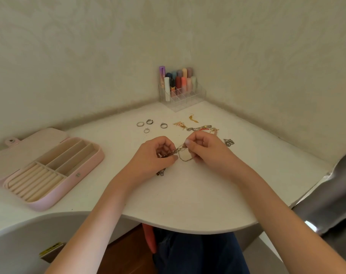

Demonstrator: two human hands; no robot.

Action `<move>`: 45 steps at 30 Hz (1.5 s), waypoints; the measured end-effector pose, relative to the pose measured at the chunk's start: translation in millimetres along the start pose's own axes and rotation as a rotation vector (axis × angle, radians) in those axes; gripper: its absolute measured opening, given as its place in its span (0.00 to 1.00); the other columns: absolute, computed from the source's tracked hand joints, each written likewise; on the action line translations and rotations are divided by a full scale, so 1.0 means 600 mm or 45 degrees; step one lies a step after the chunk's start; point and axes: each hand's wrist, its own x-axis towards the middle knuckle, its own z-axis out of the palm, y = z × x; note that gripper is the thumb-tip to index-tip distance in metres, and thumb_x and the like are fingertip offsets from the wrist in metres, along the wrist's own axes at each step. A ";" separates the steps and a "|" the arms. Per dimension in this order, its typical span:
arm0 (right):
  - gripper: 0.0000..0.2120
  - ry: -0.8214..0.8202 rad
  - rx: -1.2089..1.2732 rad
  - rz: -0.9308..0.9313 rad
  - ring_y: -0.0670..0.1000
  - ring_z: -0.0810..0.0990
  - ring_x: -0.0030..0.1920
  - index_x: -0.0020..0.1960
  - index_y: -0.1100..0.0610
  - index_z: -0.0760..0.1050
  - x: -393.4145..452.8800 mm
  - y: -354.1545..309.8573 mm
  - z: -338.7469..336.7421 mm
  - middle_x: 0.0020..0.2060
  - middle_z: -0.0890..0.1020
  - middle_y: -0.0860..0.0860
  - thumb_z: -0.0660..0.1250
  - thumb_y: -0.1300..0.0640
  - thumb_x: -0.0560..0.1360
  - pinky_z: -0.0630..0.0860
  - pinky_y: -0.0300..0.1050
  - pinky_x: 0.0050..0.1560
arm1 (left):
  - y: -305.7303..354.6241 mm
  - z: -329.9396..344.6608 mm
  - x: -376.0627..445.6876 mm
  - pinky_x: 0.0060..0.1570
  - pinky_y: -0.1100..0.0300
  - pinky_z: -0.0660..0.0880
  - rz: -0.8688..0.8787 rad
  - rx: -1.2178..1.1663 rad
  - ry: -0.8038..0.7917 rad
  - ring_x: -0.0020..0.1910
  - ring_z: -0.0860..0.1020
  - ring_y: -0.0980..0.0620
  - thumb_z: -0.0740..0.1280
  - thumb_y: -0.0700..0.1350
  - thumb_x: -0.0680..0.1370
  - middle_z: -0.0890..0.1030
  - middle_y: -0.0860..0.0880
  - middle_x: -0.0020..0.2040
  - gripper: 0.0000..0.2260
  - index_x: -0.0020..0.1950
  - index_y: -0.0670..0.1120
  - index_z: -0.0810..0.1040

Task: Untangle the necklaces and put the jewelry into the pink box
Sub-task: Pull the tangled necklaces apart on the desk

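Counter [188, 194]: open box [49, 171] at left; four rings [151, 125] far centre; loose jewelry [197, 126] right of rings; organizer [181, 95] in far corner; both hands centre, tangled chains [181, 153] between them.

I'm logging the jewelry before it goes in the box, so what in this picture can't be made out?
Head view only:
- How many fine tangled chains there are: too thin, and the left hand and right hand cover parts.
- The dark piece by the left wrist: mostly hidden under it.
- The stones or marks on the four silver rings: too small.
- The open pink jewelry box: its near compartment floors sit behind its wall.
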 end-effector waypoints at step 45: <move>0.15 -0.044 -0.036 0.051 0.45 0.63 0.26 0.34 0.54 0.74 -0.023 -0.021 -0.005 0.34 0.82 0.46 0.65 0.50 0.77 0.62 0.37 0.30 | 0.000 -0.003 0.002 0.25 0.64 0.68 -0.040 -0.256 0.302 0.25 0.71 0.55 0.64 0.45 0.79 0.73 0.48 0.29 0.04 0.46 0.47 0.74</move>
